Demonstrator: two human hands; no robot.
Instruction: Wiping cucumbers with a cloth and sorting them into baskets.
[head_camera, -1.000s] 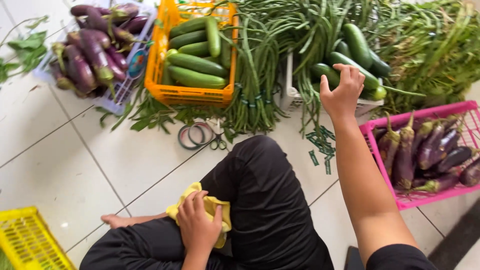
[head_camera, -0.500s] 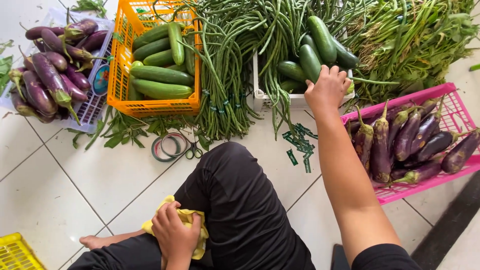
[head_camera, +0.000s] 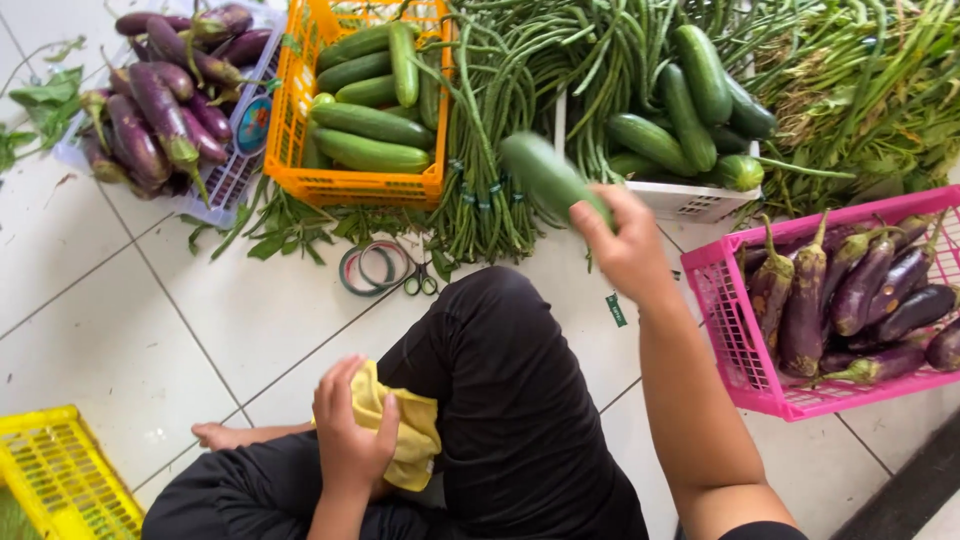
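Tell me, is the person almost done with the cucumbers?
Not yet, it seems. Several cucumbers already lie in the orange crate. The right hand holds one cucumber in the air, while the left hand grips a yellow cloth. More cucumbers wait in the white crate.

Bright, even daylight fills the scene, with soft glare on the pale floor tiles (head_camera: 120, 330) to the left of the grip. Shadows are faint and short under the crates. The cucumber (head_camera: 550, 178) in the right hand (head_camera: 625, 250) is smeared by motion blur; everything else around it is sharp. Straight tile lines bend slightly toward the frame edges.
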